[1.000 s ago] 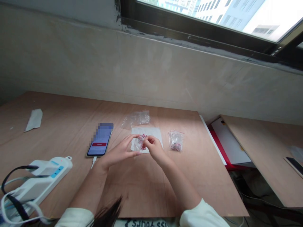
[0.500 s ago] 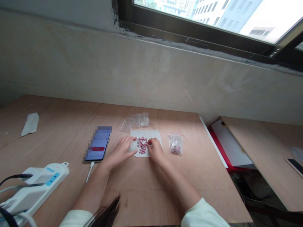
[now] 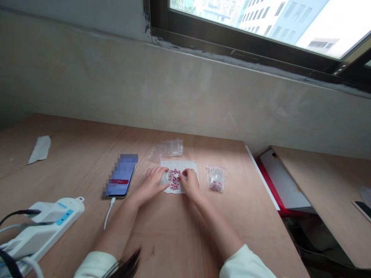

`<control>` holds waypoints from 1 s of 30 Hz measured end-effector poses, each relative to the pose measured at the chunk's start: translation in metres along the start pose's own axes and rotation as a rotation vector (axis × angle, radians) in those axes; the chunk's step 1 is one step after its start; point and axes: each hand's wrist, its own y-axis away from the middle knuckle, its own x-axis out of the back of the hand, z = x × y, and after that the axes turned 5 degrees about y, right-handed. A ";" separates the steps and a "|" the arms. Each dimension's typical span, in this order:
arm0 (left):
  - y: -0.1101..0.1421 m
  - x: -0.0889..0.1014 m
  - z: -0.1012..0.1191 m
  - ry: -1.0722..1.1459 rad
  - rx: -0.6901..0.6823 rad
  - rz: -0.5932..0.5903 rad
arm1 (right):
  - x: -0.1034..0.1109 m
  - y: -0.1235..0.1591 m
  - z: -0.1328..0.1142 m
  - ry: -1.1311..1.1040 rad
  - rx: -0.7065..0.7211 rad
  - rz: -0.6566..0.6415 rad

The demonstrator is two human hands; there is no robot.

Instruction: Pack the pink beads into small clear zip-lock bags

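Observation:
Several small pink beads and a few silvery metal bits lie on a white sheet, perhaps tissue. My left hand rests at the sheet's left edge, thumb and fingers spread apart with nothing between them. At the right side of the beads, the thumb and forefinger of my right hand are pinched together. Whatever lies between those fingertips is too small to make out. Right of the sheet sits a clear zip bag with pink beads at its bottom.
Clear plastic bags lie behind the sheet. A phone with a white charging cable is on the left. Nearer is a white power strip with plugs. A scrap of white paper lies far left. The table's right edge borders a gap.
The view has shifted slightly. My right fingertips have moved a little left over the edge of the beads. My left hand keeps nearly the same spread pose.

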 end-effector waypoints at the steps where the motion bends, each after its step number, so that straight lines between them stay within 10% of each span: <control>1: -0.001 -0.001 -0.002 -0.003 0.001 0.006 | -0.002 -0.003 0.001 0.028 -0.002 -0.010; 15: -0.005 -0.009 -0.008 -0.013 0.001 0.019 | 0.010 -0.004 -0.015 -0.460 0.070 -0.198; 20: -0.004 -0.001 -0.003 -0.028 0.031 -0.005 | 0.000 -0.016 -0.002 -0.191 0.047 -0.009; 30: -0.012 -0.006 -0.015 -0.052 0.013 0.015 | 0.004 -0.021 -0.007 -0.206 0.091 -0.111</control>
